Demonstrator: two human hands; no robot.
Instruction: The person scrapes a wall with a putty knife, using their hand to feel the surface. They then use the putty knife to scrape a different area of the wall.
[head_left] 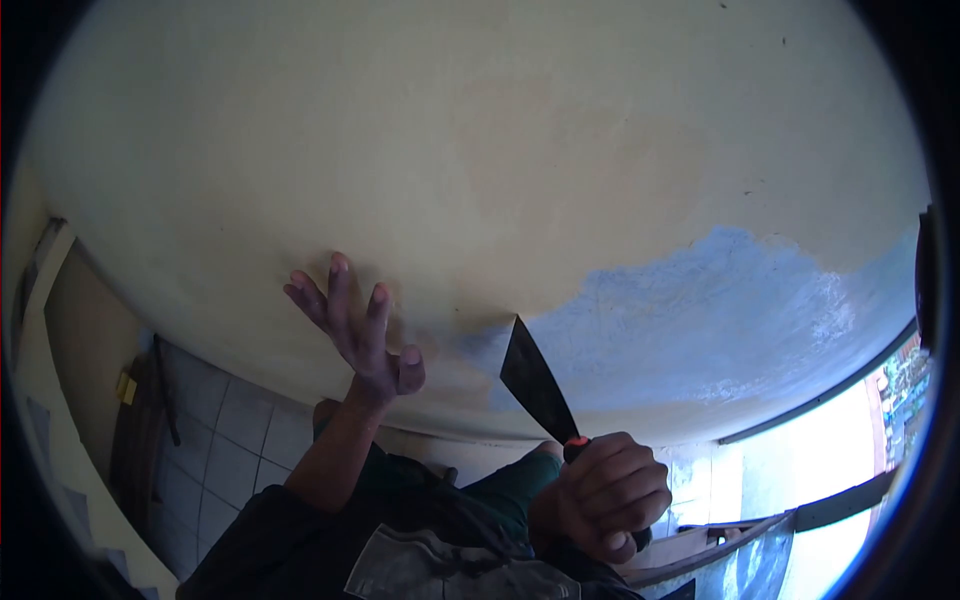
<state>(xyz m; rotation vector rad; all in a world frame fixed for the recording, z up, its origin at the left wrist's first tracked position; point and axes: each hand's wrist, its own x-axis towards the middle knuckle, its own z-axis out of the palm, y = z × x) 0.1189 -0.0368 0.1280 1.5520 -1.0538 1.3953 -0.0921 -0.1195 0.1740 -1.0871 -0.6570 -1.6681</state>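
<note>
My right hand (615, 490) is wrapped round the handle of a putty knife (538, 378), whose dark, wide blade points up and to the left. A corner of the blade is right at the wall (400, 130), near the left end of a bluish-grey patch (690, 310) where the cream coating is gone. Left of the blade, my left hand (362, 330) is raised close to the wall with its fingers spread and nothing in it. The bluish patch has a ragged upper edge and pale scuffed spots toward the right.
Grey floor tiles (235, 420) show below the wall at the left, with a dark wooden piece (140, 450) standing there. At the lower right, a wooden-edged surface (720, 550) lies near a bright opening (830, 430).
</note>
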